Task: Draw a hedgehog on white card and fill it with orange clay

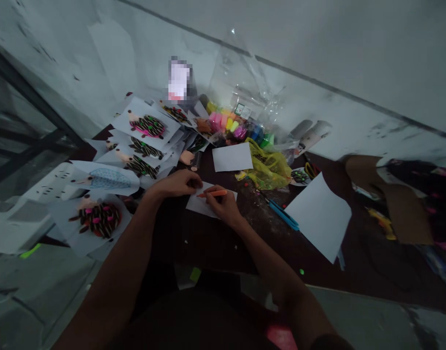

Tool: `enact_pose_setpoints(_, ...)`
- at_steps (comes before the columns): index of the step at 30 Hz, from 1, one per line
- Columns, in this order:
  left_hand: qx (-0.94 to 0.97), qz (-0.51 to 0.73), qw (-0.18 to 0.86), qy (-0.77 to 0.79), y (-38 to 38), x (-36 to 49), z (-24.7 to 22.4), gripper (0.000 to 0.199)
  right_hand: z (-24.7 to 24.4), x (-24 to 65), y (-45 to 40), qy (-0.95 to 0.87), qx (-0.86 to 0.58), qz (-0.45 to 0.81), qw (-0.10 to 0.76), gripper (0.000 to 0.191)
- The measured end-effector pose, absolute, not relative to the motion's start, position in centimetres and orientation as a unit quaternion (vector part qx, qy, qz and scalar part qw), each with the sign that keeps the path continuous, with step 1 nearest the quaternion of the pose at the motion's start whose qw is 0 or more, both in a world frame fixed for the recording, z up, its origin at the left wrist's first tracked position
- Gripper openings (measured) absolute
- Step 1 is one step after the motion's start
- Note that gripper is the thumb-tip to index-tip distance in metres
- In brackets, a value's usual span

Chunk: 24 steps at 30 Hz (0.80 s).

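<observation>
**Q:** What do I have in the right hand (224,204)?

**A:** An orange marker (212,193), clamped between the fingers (218,195), held just above a small white paper sheet (203,205) that lies on the dark counter (208,248) under both hands.

**Q:** And the left hand (177,183)?

**A:** Fingers together and curled, at the sheet's top edge. I cannot tell whether they grip it.

**Q:** What else is nearby?

**A:** To the left, overlapping paper sheets with hedgehog figures (148,126) in clay. Ahead, a blank white card (232,157), a yellow plastic bag (266,167) and blocks of coloured modelling clay (226,121). To the right, blue-handled scissors (283,214) lie just beside a larger white sheet (319,216) — both well clear of my hands.
</observation>
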<state>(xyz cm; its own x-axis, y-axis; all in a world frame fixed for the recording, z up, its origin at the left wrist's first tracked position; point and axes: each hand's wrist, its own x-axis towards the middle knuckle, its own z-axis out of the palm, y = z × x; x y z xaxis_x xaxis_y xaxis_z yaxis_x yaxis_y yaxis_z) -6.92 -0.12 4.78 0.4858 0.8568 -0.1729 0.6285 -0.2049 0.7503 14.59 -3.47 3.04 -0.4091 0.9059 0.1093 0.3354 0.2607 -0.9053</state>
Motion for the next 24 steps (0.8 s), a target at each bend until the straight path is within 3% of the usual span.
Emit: enact_pose_setpoints(24, 0.767, 0.129, 0.389, 0.494, -0.12, -6.92, 4.59, 0.037, 2.98, 14.62, -3.22, -0.716, -0.416, 0.455, 0.329, 0.019)
